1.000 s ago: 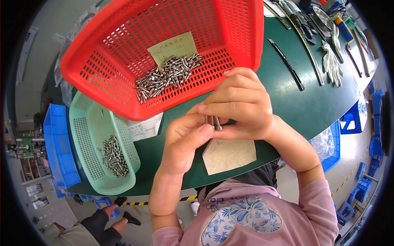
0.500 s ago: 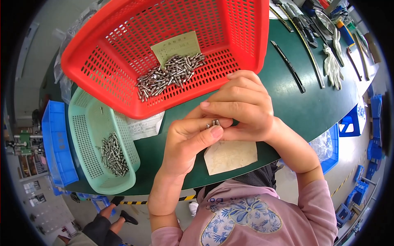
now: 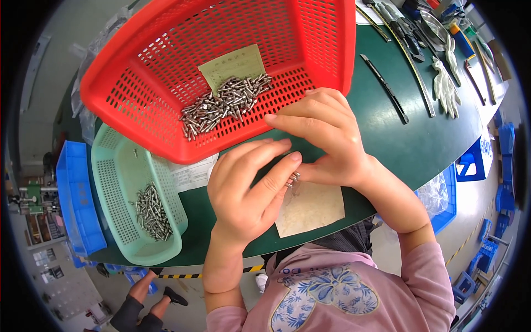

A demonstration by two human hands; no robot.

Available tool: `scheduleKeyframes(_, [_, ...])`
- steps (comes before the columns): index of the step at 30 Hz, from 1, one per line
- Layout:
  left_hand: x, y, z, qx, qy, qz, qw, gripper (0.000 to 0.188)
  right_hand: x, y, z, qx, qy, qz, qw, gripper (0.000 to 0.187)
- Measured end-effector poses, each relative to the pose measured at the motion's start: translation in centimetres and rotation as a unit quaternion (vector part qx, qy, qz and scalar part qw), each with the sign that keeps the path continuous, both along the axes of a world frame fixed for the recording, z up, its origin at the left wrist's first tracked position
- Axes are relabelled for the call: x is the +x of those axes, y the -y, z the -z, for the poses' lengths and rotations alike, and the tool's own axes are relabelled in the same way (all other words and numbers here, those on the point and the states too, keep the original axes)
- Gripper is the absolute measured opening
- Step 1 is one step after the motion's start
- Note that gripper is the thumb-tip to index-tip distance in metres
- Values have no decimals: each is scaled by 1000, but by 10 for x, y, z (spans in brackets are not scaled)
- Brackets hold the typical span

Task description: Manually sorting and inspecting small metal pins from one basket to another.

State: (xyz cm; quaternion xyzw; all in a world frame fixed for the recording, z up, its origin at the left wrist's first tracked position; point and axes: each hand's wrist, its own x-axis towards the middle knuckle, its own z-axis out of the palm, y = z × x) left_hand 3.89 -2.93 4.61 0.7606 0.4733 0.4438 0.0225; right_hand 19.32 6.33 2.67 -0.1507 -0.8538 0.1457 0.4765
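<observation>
Several small metal pins show just below the thumb of my left hand, whose curled fingers hold them; most of the bunch is hidden. My right hand is close beside, its fingers stretched apart from the thumb. The right thumb tip comes up to the pins, and whether it touches them I cannot tell. Under my hands a beige sheet lies by the table's near edge. Beyond them stands a red perforated basket with a heap of similar pins and a pale yellow card.
A light green basket with more pins stands at the left, beside a blue bin. White paper lies partly under the red basket. On the green table's right are a black knife-like tool, a steel ruler and white gloves.
My left hand has turned, and its fingers have lifted and spread somewhat. The right fingers have opened away from the left hand. The pins now show lower, beneath the left thumb.
</observation>
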Motion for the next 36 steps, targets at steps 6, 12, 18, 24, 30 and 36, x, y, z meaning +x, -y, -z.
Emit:
scheduleKeyframes(6, [1,-1,5,94,-92,-34,991,26,0,2,4,-7,5,14,1000,59])
scheduleKeyframes(12, [5,-3,7,108,-105,-42,988,23,2,1,3,1,8,16,1000,56])
scheduleKeyframes(18, [0,-2,6,93,-100,-60,989,21,-4,-1,3,7,30,23,999,55])
scheduleKeyframes(24, [-46,34,-17,-2,-69,-285,956,18,1,-3,8,-65,76,70,993,38])
scheduleKeyframes(30, [-117,101,-25,-213,-129,-499,830,24,-3,4,7,-80,84,69,991,33])
scheduleKeyframes(36, [-64,54,-29,-83,-132,-408,900,25,-2,1,11,-72,100,76,989,28])
